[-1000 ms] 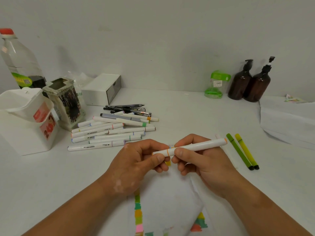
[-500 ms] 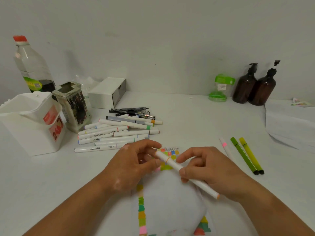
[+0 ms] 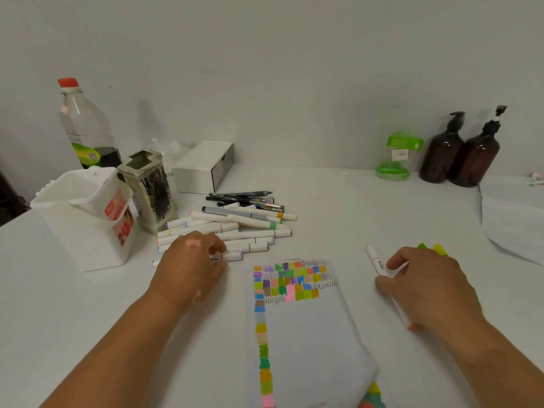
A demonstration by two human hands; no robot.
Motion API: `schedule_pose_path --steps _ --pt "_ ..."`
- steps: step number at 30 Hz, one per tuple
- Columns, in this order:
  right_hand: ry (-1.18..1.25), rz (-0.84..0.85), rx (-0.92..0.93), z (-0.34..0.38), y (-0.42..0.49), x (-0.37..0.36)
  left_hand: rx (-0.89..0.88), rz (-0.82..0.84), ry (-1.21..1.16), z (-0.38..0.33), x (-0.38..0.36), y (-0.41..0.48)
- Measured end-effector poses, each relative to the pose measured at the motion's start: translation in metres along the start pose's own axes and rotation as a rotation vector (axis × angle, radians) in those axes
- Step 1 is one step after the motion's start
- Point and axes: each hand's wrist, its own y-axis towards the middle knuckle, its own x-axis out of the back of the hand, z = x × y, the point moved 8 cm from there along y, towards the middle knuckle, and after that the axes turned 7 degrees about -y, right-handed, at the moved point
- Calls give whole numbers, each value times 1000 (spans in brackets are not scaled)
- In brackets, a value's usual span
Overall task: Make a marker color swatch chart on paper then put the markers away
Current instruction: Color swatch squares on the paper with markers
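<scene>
A paper [image 3: 309,334] with rows of colour swatches along its top and left edge lies in the middle of the table. To its left is a pile of white markers [image 3: 235,228]. My left hand [image 3: 191,266] rests on the pile's near edge, thumb and fingers pinched on a white marker [image 3: 232,257]. To the right of the paper, my right hand [image 3: 426,287] grips a white marker with orange ends [image 3: 376,260], which lies low on the table. A green pen [image 3: 422,246] and a yellow pen [image 3: 440,248] peek out behind that hand.
A white plastic container [image 3: 82,231], a patterned pen holder [image 3: 150,189], a clear bottle [image 3: 85,125] and a white box [image 3: 203,166] stand at the back left. Black pens [image 3: 244,198] lie behind the pile. A green container [image 3: 397,157] and two brown pump bottles [image 3: 459,154] stand at the back right, above stacked paper [image 3: 515,225].
My hands have parted. The right hand carried the orange-ended marker down to the table right of the paper; the left hand moved left onto the marker pile. The swatch paper is now uncovered.
</scene>
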Motion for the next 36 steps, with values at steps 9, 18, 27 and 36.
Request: schedule_pose_path --steps 9,18,27,36 --pt "3 3 -61 -16 5 -1 51 74 91 -4 -9 -1" --pt "178 -97 87 5 -1 12 175 59 -837 -9 -1 -2" --pt "595 303 479 73 -45 -13 431 227 -1564 -37 -47 -21" --pt "834 421 392 68 -40 -20 382 309 -1480 -45 -63 -26"
